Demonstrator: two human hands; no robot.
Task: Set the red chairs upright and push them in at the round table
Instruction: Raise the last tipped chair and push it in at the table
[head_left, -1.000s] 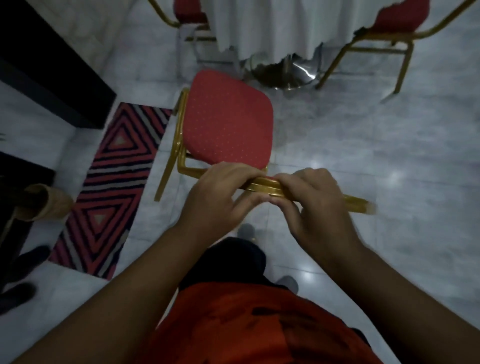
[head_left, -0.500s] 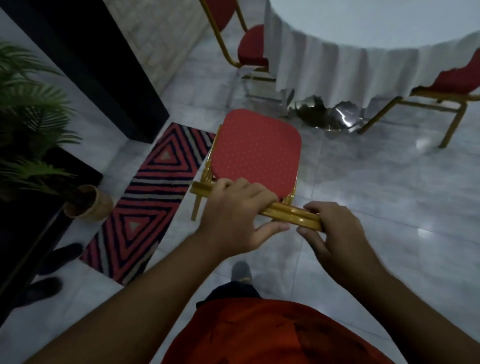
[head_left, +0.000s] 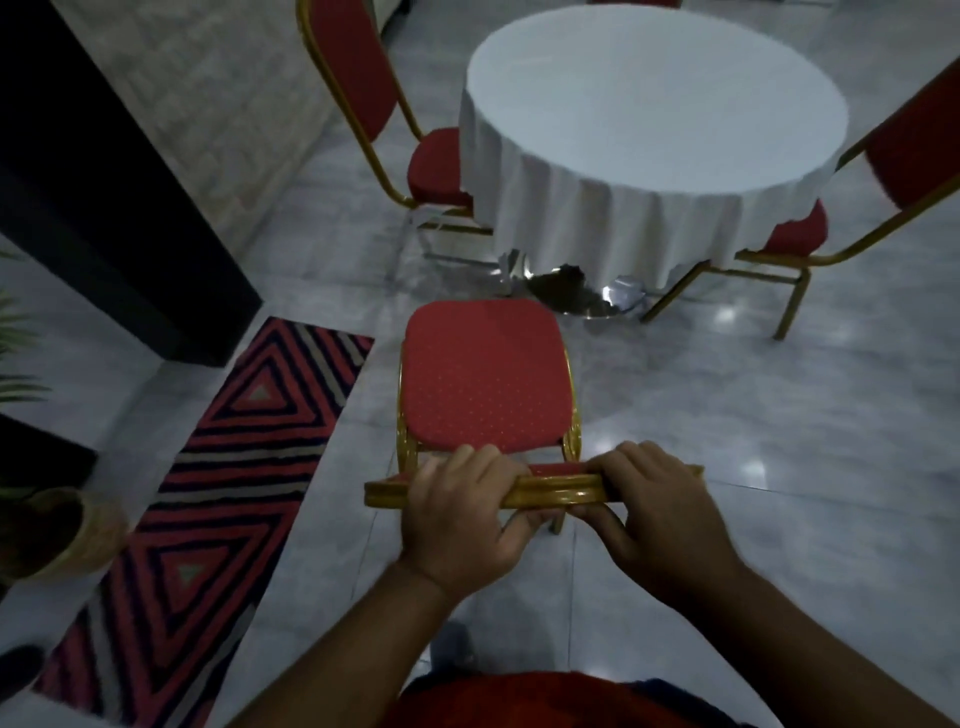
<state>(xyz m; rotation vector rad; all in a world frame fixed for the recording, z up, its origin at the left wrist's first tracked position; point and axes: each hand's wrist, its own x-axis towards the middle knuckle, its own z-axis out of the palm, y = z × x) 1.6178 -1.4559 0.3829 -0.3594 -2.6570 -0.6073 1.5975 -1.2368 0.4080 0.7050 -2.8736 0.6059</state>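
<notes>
Both hands, left (head_left: 462, 519) and right (head_left: 657, 512), closed on chair (head_left: 483, 382) top rail. Chair upright, near side of desk (head_left: 654, 98), well apart. Push straight, level, seat under cloth; avoid base.

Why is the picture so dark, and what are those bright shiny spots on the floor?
Head view: the room is dimly lit, so colours look murky. The glossy floor tiles mirror ceiling lights as white glare spots. The wide lens bends the chair on the right. Both hands, left hand and right hand, look slightly soft at the edges.
</notes>
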